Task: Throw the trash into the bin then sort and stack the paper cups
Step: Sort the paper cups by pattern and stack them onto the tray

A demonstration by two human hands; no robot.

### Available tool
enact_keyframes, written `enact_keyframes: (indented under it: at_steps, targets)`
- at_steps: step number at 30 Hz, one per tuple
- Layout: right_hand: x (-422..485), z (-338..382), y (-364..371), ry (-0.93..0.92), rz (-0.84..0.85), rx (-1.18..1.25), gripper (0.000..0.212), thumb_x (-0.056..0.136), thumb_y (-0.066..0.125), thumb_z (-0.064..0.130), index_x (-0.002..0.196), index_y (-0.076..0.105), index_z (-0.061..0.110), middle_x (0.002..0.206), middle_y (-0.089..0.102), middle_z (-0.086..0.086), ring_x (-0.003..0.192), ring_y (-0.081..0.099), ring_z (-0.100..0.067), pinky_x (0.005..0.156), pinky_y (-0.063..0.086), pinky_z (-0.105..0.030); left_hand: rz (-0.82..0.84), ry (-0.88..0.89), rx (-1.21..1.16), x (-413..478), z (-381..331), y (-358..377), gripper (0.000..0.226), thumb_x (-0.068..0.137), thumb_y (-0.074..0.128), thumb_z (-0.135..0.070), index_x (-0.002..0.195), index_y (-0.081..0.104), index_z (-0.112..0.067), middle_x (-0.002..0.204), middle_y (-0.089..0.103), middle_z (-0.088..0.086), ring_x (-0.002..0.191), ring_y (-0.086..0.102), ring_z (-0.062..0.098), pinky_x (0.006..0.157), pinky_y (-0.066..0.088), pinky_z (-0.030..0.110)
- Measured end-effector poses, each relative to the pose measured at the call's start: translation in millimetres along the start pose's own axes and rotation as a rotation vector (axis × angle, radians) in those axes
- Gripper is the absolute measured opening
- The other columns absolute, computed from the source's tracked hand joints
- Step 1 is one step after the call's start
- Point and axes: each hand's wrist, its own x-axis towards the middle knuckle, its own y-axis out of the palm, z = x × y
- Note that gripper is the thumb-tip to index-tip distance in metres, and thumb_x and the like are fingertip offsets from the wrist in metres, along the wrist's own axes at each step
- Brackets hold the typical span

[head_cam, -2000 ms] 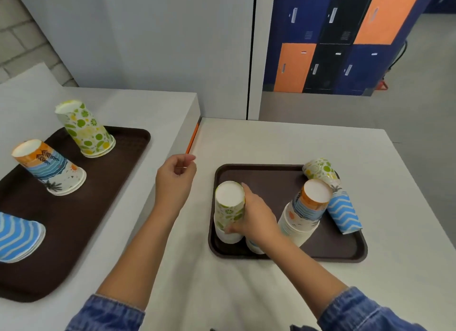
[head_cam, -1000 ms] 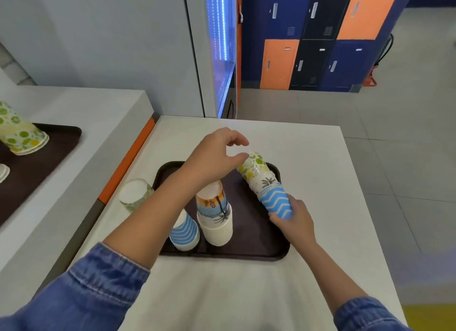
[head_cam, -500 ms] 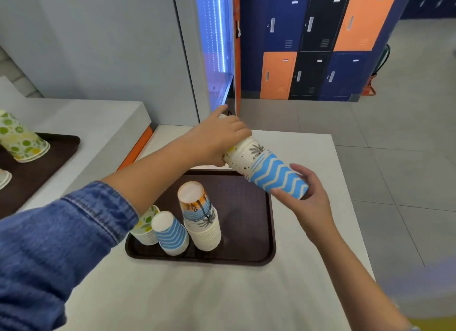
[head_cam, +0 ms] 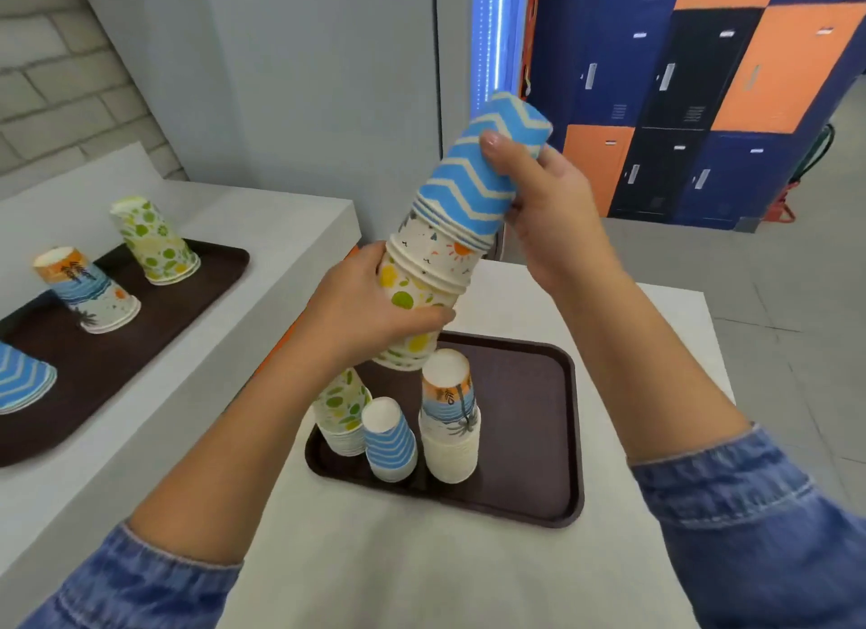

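1. While the left hand (head_cam: 375,309) wraps its fingers round the fruit-print lower end of a mixed cup stack (head_cam: 433,253), the right hand (head_cam: 548,206) curls round its blue zigzag upper end. The stack hangs tilted above the near tray (head_cam: 574,441).
2. Sorting looks to be the step in hand, since the held stack mixes three prints.
3. On the near tray stand a fruit-print pile (head_cam: 339,408), a blue zigzag cup (head_cam: 391,441) and a palm-print pile (head_cam: 450,422), all upside down.
4. Next, I judge, the right hand must draw the zigzag cups off along the stack's axis while the left hand braces the rest, then cap the blue zigzag cup with them.
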Motion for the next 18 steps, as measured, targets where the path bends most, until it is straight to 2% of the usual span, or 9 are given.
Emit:
enact_keyframes:
  at_steps: [3, 6, 9, 12, 14, 18]
  targets:
    - [15, -3, 38, 0.050, 0.073, -0.097, 0.024, 0.085, 0.069, 0.017, 0.106, 0.066, 0.006, 0.095, 0.075, -0.007, 0.086, 0.073, -0.019, 0.068, 0.055, -0.024, 0.011, -0.098, -0.167, -6, 19, -20, 0.062, 0.039, 0.077, -0.059, 0.095, 0.059, -0.038, 0.084, 0.069, -0.020, 0.075, 0.066, -0.006, 0.068, 0.052, 0.020]
    - [21, -15, 61, 0.120, 0.121, -0.168, 0.024, 0.085, 0.069, 0.020, 0.105, 0.067, 0.007, 0.093, 0.075, -0.004, 0.085, 0.073, -0.017, 0.067, 0.055, -0.022, 0.069, -0.169, -0.294, -14, 43, -31, 0.062, 0.042, 0.081, -0.054, 0.098, 0.063, -0.034, 0.085, 0.073, -0.020, 0.077, 0.070, -0.002, 0.069, 0.055, 0.023]
    - [22, -30, 76, 0.168, 0.158, -0.200, 0.023, 0.085, 0.068, 0.023, 0.104, 0.068, 0.010, 0.098, 0.075, -0.004, 0.091, 0.072, -0.018, 0.072, 0.056, -0.024, 0.104, -0.221, -0.368, -21, 68, -38, 0.056, 0.042, 0.083, -0.052, 0.093, 0.066, -0.033, 0.086, 0.074, -0.018, 0.078, 0.072, 0.003, 0.069, 0.056, 0.026]
    - [20, -42, 88, 0.189, 0.169, -0.224, 0.028, 0.085, 0.069, 0.023, 0.109, 0.066, 0.008, 0.103, 0.074, -0.007, 0.094, 0.072, -0.020, 0.080, 0.058, -0.029, 0.106, -0.239, -0.442, -26, 88, -40, 0.052, 0.041, 0.084, -0.049, 0.088, 0.065, -0.034, 0.085, 0.074, -0.018, 0.077, 0.072, 0.003, 0.060, 0.054, 0.016]
    - [19, -47, 96, 0.196, 0.186, -0.254, 0.028, 0.086, 0.068, 0.023, 0.109, 0.066, 0.008, 0.105, 0.074, -0.008, 0.096, 0.071, -0.020, 0.086, 0.057, -0.032, 0.090, -0.244, -0.469, -29, 98, -40, 0.056, 0.041, 0.084, -0.047, 0.092, 0.064, -0.034, 0.086, 0.074, -0.019, 0.077, 0.071, 0.002, 0.057, 0.052, 0.012]
    - [18, -51, 106, 0.198, 0.202, -0.282, 0.033, 0.087, 0.067, 0.023, 0.114, 0.064, 0.005, 0.109, 0.073, -0.009, 0.098, 0.071, -0.021, 0.089, 0.056, -0.034, 0.057, -0.231, -0.465, -32, 116, -41, 0.058, 0.052, 0.089, -0.035, 0.103, 0.062, -0.032, 0.092, 0.074, -0.014, 0.082, 0.070, 0.001, 0.062, 0.053, 0.014]
